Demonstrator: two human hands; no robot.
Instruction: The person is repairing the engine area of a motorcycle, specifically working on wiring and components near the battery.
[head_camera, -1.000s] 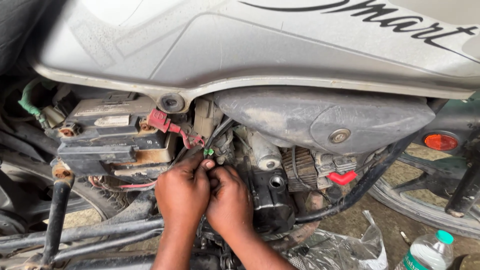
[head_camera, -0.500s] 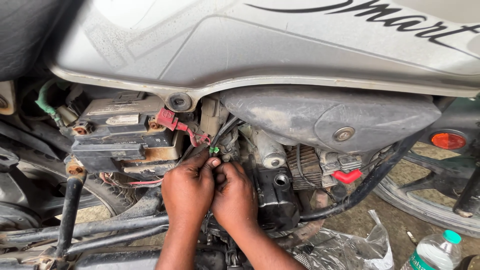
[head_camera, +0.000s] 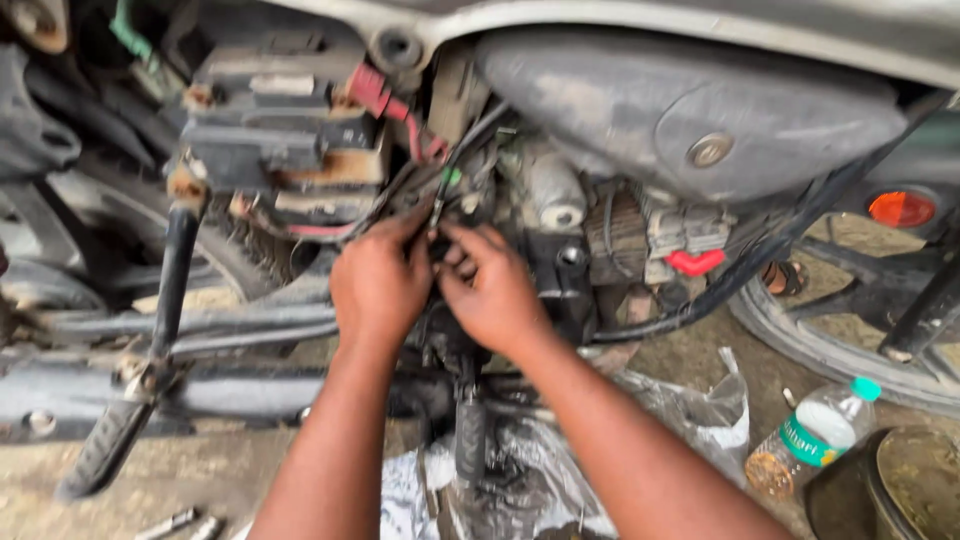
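At the wiring (head_camera: 440, 205), both hands (head_camera: 440, 280) pinching.

plastic bottle (head_camera: 812, 437) seen lying on ground, lower right | red reflector (head_camera: 901, 208) seen at right | crumpled plastic sheet (head_camera: 690, 410) seen beneath engine

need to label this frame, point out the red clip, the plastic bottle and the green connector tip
red clip (head_camera: 695, 262), head view, on the middle of its body
plastic bottle (head_camera: 812, 435), head view, on its label band
green connector tip (head_camera: 452, 177), head view, on the green end

Both hands' fingertips (head_camera: 440, 240) blur together, hiding the part between them.
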